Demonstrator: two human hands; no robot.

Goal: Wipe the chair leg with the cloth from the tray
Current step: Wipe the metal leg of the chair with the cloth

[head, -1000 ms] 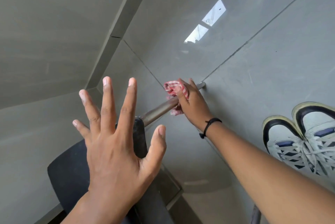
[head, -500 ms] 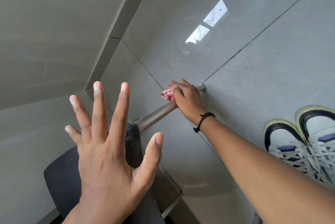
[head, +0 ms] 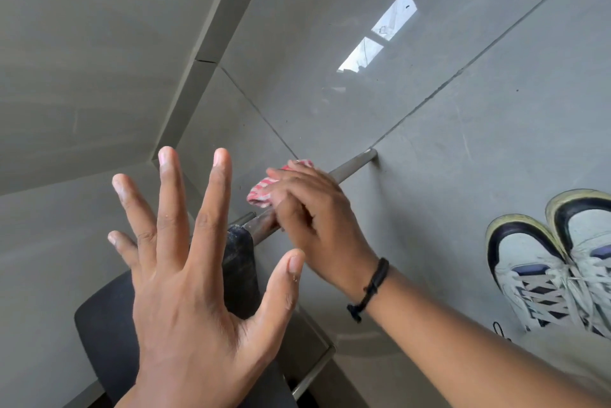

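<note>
A metal chair leg [head: 353, 167] runs down from the black chair seat [head: 109, 341] to the grey floor. My right hand [head: 317, 219] holds a red and white striped cloth [head: 264, 191] pressed against the upper part of the leg, close to the seat. My fingers cover most of the cloth. My left hand [head: 195, 278] is spread wide in front of the seat, with nothing in it. No tray is in view.
My two white and dark sneakers [head: 555, 262] stand on the floor at the right. A grey wall with a skirting board [head: 205, 53] rises at the left. Glossy floor tiles [head: 429, 143] reflect a bright window.
My right hand has slid the cloth up the leg from near its foot toward the seat. My left hand has stayed spread, shifting only slightly.
</note>
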